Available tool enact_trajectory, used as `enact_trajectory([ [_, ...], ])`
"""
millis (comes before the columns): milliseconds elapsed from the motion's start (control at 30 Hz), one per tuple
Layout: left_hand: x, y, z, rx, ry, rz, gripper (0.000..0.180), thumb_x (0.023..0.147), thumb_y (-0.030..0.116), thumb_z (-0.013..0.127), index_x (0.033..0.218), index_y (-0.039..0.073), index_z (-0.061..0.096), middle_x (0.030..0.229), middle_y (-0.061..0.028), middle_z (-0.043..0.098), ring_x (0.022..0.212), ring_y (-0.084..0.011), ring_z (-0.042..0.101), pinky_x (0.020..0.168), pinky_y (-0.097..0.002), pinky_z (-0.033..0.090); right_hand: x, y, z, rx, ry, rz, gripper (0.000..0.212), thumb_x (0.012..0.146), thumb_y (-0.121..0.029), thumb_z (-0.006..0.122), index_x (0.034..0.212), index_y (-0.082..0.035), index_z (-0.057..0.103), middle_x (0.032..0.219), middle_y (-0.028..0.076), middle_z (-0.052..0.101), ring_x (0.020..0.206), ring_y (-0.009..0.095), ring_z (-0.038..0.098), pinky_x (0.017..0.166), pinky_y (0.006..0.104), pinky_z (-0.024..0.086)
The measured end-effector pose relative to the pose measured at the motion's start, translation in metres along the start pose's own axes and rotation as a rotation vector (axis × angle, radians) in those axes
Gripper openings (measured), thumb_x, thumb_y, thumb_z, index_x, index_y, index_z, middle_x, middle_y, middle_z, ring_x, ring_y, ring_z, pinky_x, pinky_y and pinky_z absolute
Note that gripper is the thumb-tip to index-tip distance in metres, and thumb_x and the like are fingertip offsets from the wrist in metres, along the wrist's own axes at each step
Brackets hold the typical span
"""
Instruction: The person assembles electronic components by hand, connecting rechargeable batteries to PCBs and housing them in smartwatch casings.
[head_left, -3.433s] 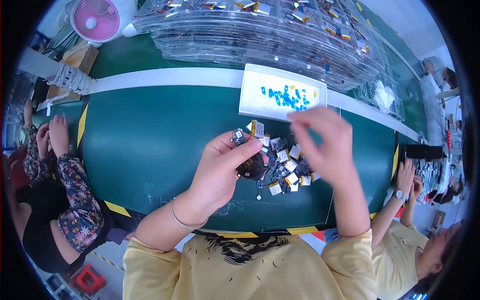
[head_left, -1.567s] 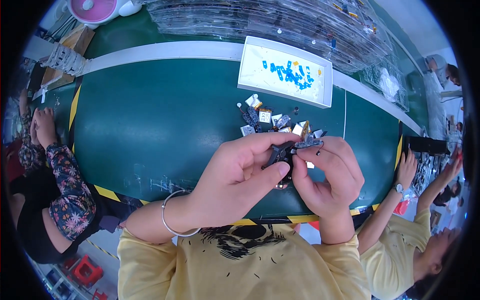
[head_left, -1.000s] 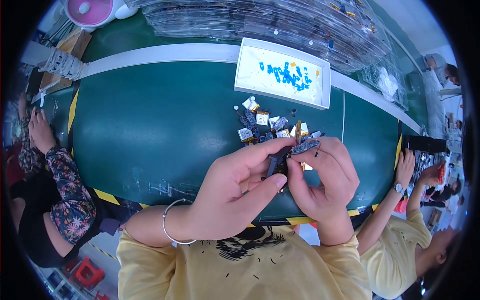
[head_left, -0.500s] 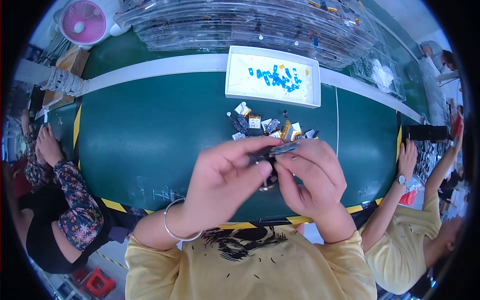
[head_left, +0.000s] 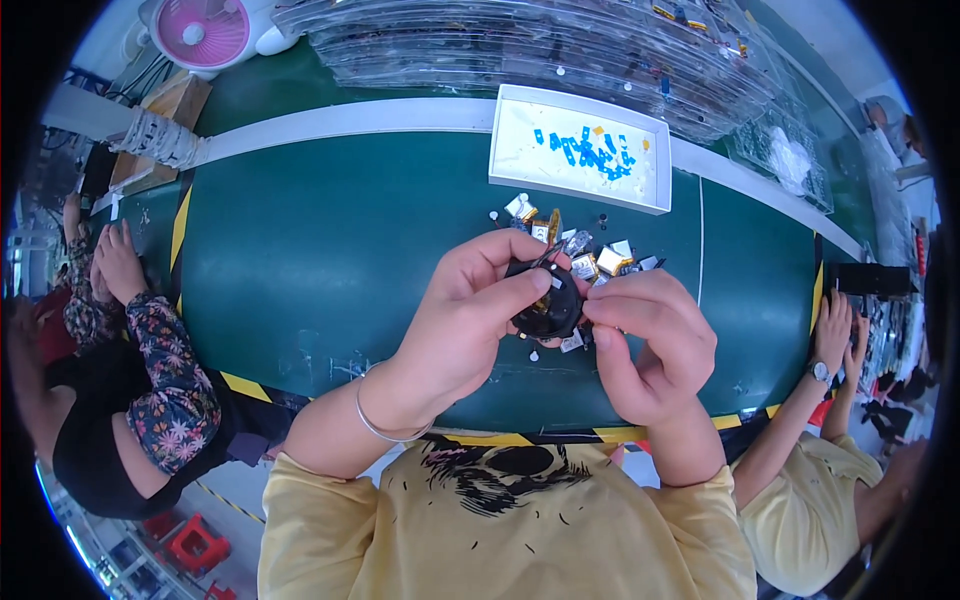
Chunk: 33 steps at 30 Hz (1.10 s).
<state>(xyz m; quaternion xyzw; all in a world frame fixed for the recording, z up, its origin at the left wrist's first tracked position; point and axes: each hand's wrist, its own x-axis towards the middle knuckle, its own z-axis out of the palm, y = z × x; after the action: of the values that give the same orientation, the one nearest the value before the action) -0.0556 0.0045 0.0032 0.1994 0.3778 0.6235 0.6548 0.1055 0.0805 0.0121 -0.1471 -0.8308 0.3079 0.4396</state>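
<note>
My left hand [head_left: 455, 315] grips a round black plastic casing [head_left: 548, 312], its thumb pressed over the upper part and its fingers behind. The casing's face is turned up and shows small parts inside; thin dark wires rise at its top edge. At the casing's right edge my right hand [head_left: 658, 335] is closed in a pinch, and what its fingertips hold is too small to tell. Just beyond both hands lies a loose group of small silver and yellow battery packs [head_left: 610, 262], some with wires. My hands hide part of this group.
Behind the batteries stands a shallow white box [head_left: 580, 194] with many small blue pieces [head_left: 598, 158]. Stacked clear plastic trays [head_left: 480, 60] fill the back, with a pink-and-white fan [head_left: 205, 35] at far left. Co-workers' hands [head_left: 120, 262] rest at both table ends. Yellow-black tape [head_left: 480, 438] marks the near edge.
The black casing has turned from nearly edge-on to face up. My right hand has drawn to its right edge. The whole view has shifted slightly, so the table appears further right.
</note>
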Motion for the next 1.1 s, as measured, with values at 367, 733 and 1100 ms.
enact_trajectory([
  [367,-0.007,-0.006,0.007,0.283,0.193,0.178,0.014,0.078,-0.003,0.059,0.091,-0.001,0.057,0.083,-0.0054,0.059,0.075,-0.0130,0.057,0.071,-0.0242,0.047,-0.012,-0.003,0.012,0.089,0.108,0.068,0.007,0.076,-0.008,0.063,0.082,-0.006,0.059,0.077,0.011,0.055,0.070,0.031,0.056,0.059,0.0385,0.044],
  [733,-0.005,-0.026,-0.012,0.634,-0.159,0.238,0.033,0.085,0.019,0.066,0.109,-0.002,0.057,0.095,-0.0071,0.063,0.082,-0.0145,0.059,0.071,-0.0243,0.046,-0.017,-0.034,-0.005,0.012,0.137,0.140,0.016,0.075,-0.014,0.063,0.083,-0.005,0.053,0.076,0.011,0.054,0.070,0.030,0.057,0.061,0.0398,0.045],
  [1100,-0.005,-0.031,0.000,0.569,-0.313,0.152,0.016,0.086,0.008,0.053,0.099,0.002,0.060,0.094,-0.0080,0.061,0.080,-0.0163,0.059,0.069,-0.0275,0.049,-0.053,-0.038,-0.010,-0.023,-0.026,0.055,0.008,0.075,-0.009,0.061,0.077,-0.004,0.055,0.082,0.012,0.051,0.079,0.030,0.056,0.068,0.0392,0.046],
])
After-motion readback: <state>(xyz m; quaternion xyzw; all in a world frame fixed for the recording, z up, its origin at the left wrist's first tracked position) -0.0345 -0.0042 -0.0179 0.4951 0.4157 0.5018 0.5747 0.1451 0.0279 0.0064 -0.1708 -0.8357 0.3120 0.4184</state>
